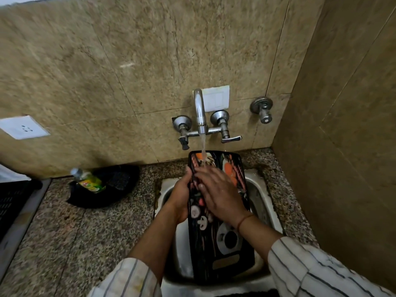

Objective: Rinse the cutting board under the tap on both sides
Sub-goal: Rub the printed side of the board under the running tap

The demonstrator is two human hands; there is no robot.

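Note:
A black cutting board (225, 243) printed with vegetables and a plate lies lengthwise over the steel sink (265, 202), picture side up. The wall tap (199, 112) runs, and its stream lands on the board's far end. My left hand (182, 196) grips the board's left edge, thumb on top. My right hand (218, 194) lies flat on the printed face, fingers spread, just below where the water hits. The board's underside is hidden.
A dish-soap bottle (89, 181) lies on a black cloth (102, 189) on the speckled granite counter (75, 232) to the left. A black crate (10, 202) stands at the far left. Tiled walls close in behind and on the right, with a spare valve (262, 109).

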